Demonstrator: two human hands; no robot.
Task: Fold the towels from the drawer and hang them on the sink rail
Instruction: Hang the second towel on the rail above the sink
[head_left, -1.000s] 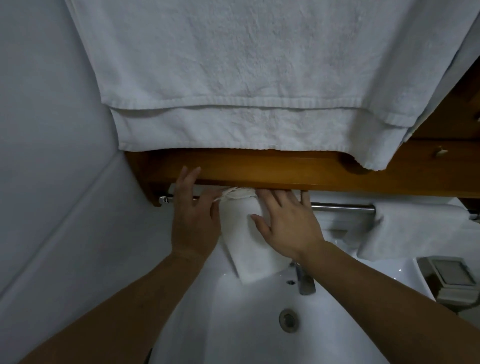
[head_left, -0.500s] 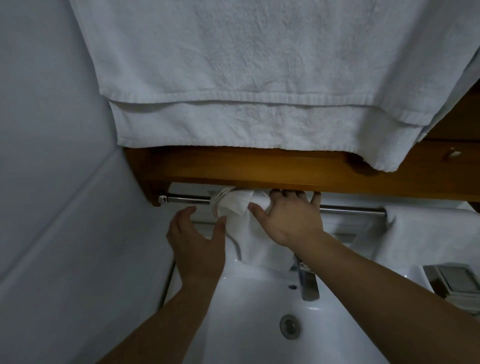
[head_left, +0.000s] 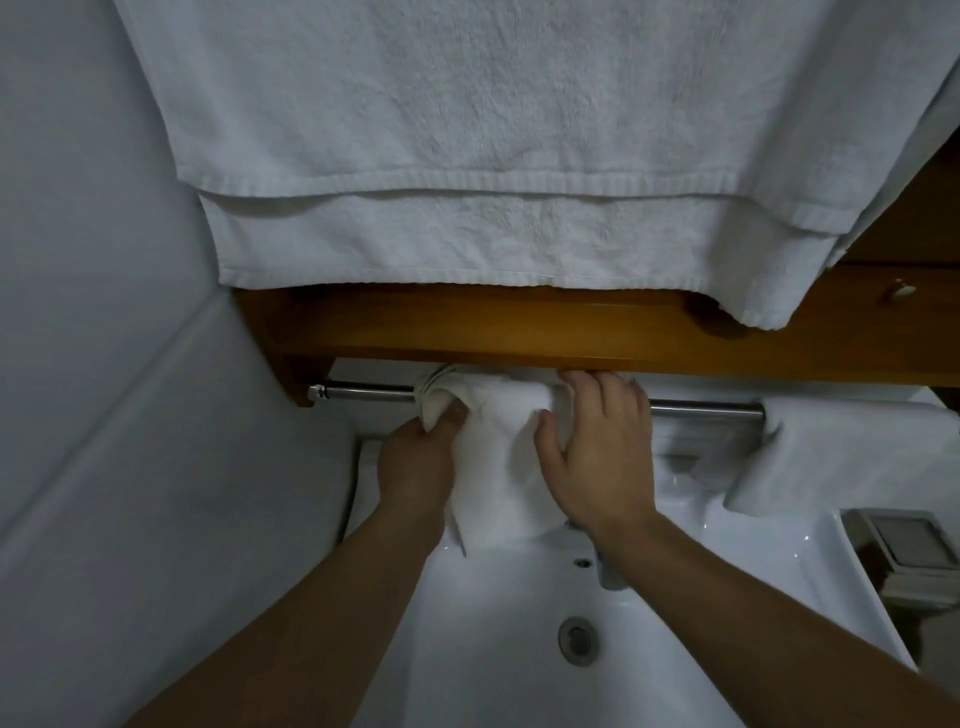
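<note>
White sink (head_left: 519, 665) below a wooden shelf (head_left: 519, 332), with a steel rail (head_left: 363, 391) running between them. The small towel (head_left: 498, 457) is draped over that rail, its tail hanging toward the basin. The left hand (head_left: 415, 467) pinches the towel's left edge just under the rail. The right hand (head_left: 597, 457) lies flat on its right side, fingers straight up to the rail. Another folded towel (head_left: 831, 447) hangs further right.
</note>
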